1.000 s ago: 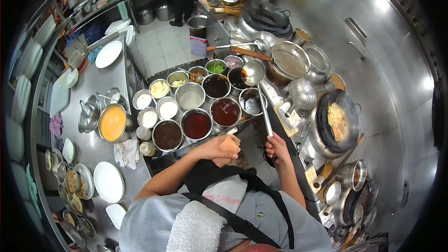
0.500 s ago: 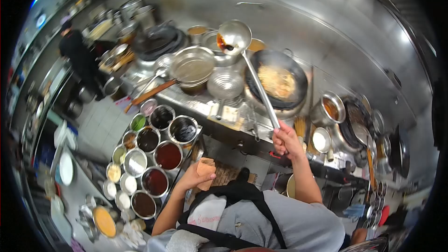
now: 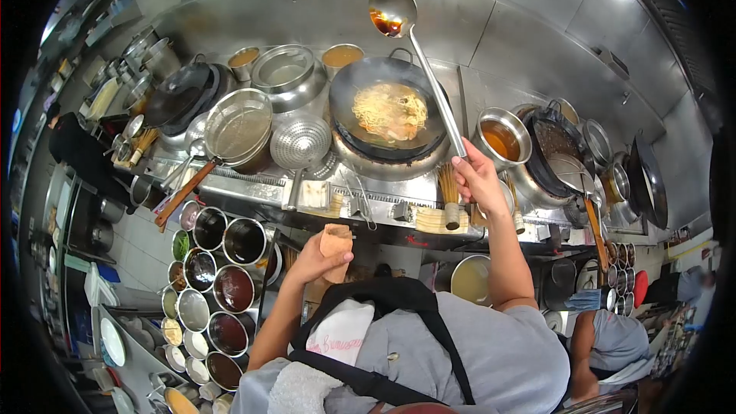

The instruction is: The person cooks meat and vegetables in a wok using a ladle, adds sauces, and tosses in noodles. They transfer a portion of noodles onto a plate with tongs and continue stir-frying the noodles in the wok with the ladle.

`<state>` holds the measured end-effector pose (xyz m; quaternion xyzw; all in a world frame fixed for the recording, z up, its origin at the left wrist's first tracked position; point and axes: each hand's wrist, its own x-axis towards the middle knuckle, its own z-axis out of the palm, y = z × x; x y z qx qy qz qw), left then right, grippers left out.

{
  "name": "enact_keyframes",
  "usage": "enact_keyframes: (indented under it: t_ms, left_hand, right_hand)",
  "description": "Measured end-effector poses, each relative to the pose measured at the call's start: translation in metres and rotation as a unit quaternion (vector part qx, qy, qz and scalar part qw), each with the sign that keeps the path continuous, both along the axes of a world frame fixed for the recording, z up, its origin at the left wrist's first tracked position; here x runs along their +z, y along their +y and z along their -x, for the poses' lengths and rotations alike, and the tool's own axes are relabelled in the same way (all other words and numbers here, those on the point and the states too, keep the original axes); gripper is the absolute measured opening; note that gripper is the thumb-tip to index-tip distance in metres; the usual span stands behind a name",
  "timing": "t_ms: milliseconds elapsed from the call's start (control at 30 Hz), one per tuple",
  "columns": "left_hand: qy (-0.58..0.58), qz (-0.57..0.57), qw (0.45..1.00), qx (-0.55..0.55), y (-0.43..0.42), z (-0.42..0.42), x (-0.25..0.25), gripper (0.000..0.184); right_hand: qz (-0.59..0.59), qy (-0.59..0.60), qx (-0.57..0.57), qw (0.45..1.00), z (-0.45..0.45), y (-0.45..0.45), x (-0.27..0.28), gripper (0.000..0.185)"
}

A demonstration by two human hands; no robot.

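My right hand [image 3: 478,179] is closed around the handle of a long metal ladle [image 3: 396,4], whose bowl is raised beyond the wok with dark brown sauce in it. Below and left of the ladle, noodles [image 3: 389,111] lie in a steaming black wok [image 3: 346,90] on the stove. My left hand [image 3: 316,259] grips a folded orange-brown pad [image 3: 335,242], which looks like a cloth, in front of my apron. Between that hand and the wok, a perforated skimmer [image 3: 300,143] rests on the counter.
Left stand sauce containers [image 3: 234,288] and a wire strainer [image 3: 240,126] over a pot. Bamboo brushes [image 3: 448,184] sit at the stove's front edge. Right are a pot of brown liquid [image 3: 502,139] and another wok [image 3: 553,146]. A person [image 3: 80,149] stands far left, another [image 3: 613,345] lower right.
My view has turned to the right, so the wok and counter appear further left. The ladle stays raised in my right hand, and my left hand keeps the orange-brown pad.
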<state>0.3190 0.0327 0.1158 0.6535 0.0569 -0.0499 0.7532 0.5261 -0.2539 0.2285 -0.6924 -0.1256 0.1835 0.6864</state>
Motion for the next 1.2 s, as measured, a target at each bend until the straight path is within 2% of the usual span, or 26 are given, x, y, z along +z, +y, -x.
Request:
enact_keyframes:
  t_ms: [200, 267, 333, 400, 467, 500, 533, 600, 667, 733, 800, 900, 933, 967, 1000, 1067, 1100, 1133, 1200]
  left_hand:
    - [0.031, 0.051, 0.998, -0.012, -0.015, -0.053, -0.009, 0.055]
    - [0.025, 0.080, 0.996, 0.002, -0.021, -0.068, -0.009, 0.055]
    - [0.062, 0.123, 0.990, -0.018, -0.019, -0.083, -0.011, 0.055]
    - [0.061, 0.123, 0.990, -0.035, -0.013, -0.091, -0.011, 0.054]
    - [0.042, 0.138, 0.989, -0.030, 0.000, -0.097, -0.013, 0.054]
    - [-0.001, 0.135, 0.991, -0.024, 0.006, -0.099, -0.013, 0.050]
    - [0.006, 0.138, 0.990, -0.024, 0.013, -0.093, -0.016, 0.050]
    - [0.110, 0.174, 0.978, -0.039, 0.028, -0.095, -0.025, 0.050]
    - [0.106, 0.181, 0.977, -0.037, 0.034, -0.104, -0.021, 0.049]
    - [0.167, 0.200, 0.963, -0.074, 0.048, -0.110, -0.023, 0.050]
    - [0.169, 0.189, 0.964, -0.075, 0.074, -0.108, -0.016, 0.048]
    - [0.143, 0.192, 0.970, -0.044, 0.088, -0.128, -0.019, 0.044]
    - [0.138, 0.191, 0.971, -0.026, 0.093, -0.128, -0.019, 0.043]
    - [0.128, 0.219, 0.966, -0.042, 0.095, -0.133, -0.017, 0.045]
    - [0.131, 0.218, 0.966, -0.050, 0.096, -0.139, -0.015, 0.045]
    - [0.112, 0.195, 0.971, -0.086, 0.091, -0.147, -0.015, 0.049]
    - [0.096, 0.177, 0.977, -0.066, 0.088, -0.146, -0.004, 0.054]
    - [0.093, 0.175, 0.978, -0.067, 0.092, -0.146, -0.002, 0.054]
    - [0.029, 0.173, 0.984, -0.002, 0.099, -0.145, 0.000, 0.057]
  right_hand:
    - [0.081, -0.008, 0.014, 0.997, -0.031, -0.022, -0.028, 0.053]
    - [0.169, -0.075, -0.006, 0.983, -0.043, -0.007, -0.055, 0.054]
    - [0.276, -0.089, 0.012, 0.957, -0.061, 0.000, -0.094, 0.055]
    - [0.343, -0.268, 0.018, 0.900, -0.083, -0.024, -0.168, 0.055]
    - [0.402, -0.178, -0.007, 0.898, -0.063, -0.032, -0.155, 0.054]
    - [0.425, -0.176, -0.020, 0.887, -0.058, -0.033, -0.152, 0.054]
    - [0.428, -0.169, -0.018, 0.887, -0.053, -0.026, -0.156, 0.054]
    - [0.473, -0.111, -0.051, 0.873, -0.050, -0.003, -0.165, 0.056]
    - [0.484, -0.125, -0.051, 0.864, -0.048, 0.039, -0.170, 0.056]
    - [0.438, -0.163, -0.045, 0.883, -0.035, 0.053, -0.177, 0.056]
    - [0.432, -0.119, -0.001, 0.894, -0.009, 0.012, -0.151, 0.056]
    - [0.430, -0.119, -0.020, 0.895, -0.031, -0.016, -0.148, 0.056]
    - [0.424, -0.116, -0.043, 0.897, -0.026, -0.003, -0.138, 0.057]
    - [0.481, -0.081, -0.055, 0.871, -0.032, 0.022, -0.132, 0.057]
    - [0.481, -0.076, -0.062, 0.871, -0.032, 0.047, -0.145, 0.057]
    - [0.433, -0.138, -0.082, 0.887, -0.038, 0.075, -0.175, 0.056]
    - [0.440, -0.115, -0.060, 0.889, -0.026, 0.077, -0.167, 0.056]
    - [0.438, -0.117, -0.063, 0.889, -0.016, 0.067, -0.161, 0.056]
    - [0.418, -0.082, -0.021, 0.905, -0.001, 0.015, -0.153, 0.056]
